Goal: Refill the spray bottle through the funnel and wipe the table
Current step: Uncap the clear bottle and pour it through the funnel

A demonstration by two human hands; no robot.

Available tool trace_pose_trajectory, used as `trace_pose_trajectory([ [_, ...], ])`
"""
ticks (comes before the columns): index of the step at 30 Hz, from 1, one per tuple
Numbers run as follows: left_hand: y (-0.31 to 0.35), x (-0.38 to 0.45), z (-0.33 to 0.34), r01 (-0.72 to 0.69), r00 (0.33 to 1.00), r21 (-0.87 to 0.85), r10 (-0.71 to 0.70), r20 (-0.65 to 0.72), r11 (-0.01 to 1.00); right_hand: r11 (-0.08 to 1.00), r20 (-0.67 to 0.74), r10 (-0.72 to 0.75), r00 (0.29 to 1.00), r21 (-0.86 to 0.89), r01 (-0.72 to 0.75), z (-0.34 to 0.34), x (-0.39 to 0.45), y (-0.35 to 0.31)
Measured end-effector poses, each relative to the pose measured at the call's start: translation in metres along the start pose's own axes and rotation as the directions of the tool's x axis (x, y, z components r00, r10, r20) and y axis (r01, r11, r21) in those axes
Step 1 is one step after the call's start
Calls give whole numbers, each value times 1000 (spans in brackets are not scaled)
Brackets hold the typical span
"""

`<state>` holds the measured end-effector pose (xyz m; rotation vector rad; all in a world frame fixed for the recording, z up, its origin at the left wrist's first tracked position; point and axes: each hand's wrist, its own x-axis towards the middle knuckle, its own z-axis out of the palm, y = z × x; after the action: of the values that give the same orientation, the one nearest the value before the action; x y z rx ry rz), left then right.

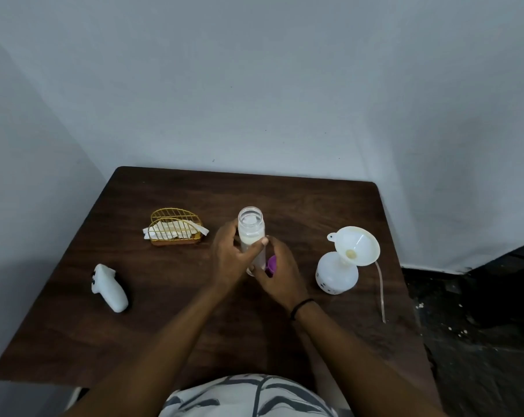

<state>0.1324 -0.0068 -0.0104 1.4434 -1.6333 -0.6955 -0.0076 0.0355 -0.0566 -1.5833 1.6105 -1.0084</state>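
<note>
A clear, uncapped refill bottle (250,225) stands upright at the middle of the brown table (194,311), with pale liquid inside. My left hand (230,257) grips its body from the left. My right hand (280,273) holds a purple cap (271,264) just right of the bottle's base. To the right, a white funnel (357,245) sits tilted in the mouth of the round white spray bottle (335,275). A thin pale tube (380,290) trails off from behind the funnel toward the table's right edge. The white spray head (110,287) lies on the table at the left.
A gold wire holder with white tissues (175,228) stands at the back left of the table. Grey walls close in behind and to the left. Dark rough floor lies beyond the table's right edge.
</note>
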Motion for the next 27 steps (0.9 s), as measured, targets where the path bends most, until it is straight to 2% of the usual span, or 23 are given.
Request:
trace_pose_trajectory([
  [3, 27, -1, -4, -154, 988, -68, 152, -30, 986, 993, -147, -45, 988, 105, 61, -8, -3, -27],
  [6, 51, -7, -4, -304, 953, -140, 302, -39, 942, 980, -316, -128, 940, 107, 170, -21, -10, -50],
  [9, 67, -13, -2, -350, 937, -222, 345, -63, 910, 964, -433, -226, 873, 32, 266, -37, -20, -61],
  [12, 81, -20, 7, -390, 919, -284, 390, -59, 876, 963, -545, -263, 796, -94, 253, -52, -35, -66],
  [15, 95, -27, 18, -425, 890, -344, 456, 11, 837, 972, -609, -227, 760, -97, 213, -67, -52, -65],
  [19, 104, -27, 34, -411, 841, -405, 511, 176, 817, 990, -606, -98, 789, 22, 140, -94, -75, -62],
  [21, 107, -26, 45, -339, 842, -455, 482, 244, 823, 996, -610, -64, 790, 12, 90, -109, -86, -60],
  [22, 107, -25, 51, -297, 866, -455, 437, 241, 840, 998, -608, -49, 792, -5, 57, -116, -90, -59],
  [25, 109, -18, 70, -104, 961, -421, 200, 190, 901, 991, -607, -1, 795, -109, -82, -138, -99, -53],
  [27, 107, -10, 82, 37, 982, -383, 37, 184, 923, 967, -594, 37, 803, -180, -178, -152, -104, -49],
])
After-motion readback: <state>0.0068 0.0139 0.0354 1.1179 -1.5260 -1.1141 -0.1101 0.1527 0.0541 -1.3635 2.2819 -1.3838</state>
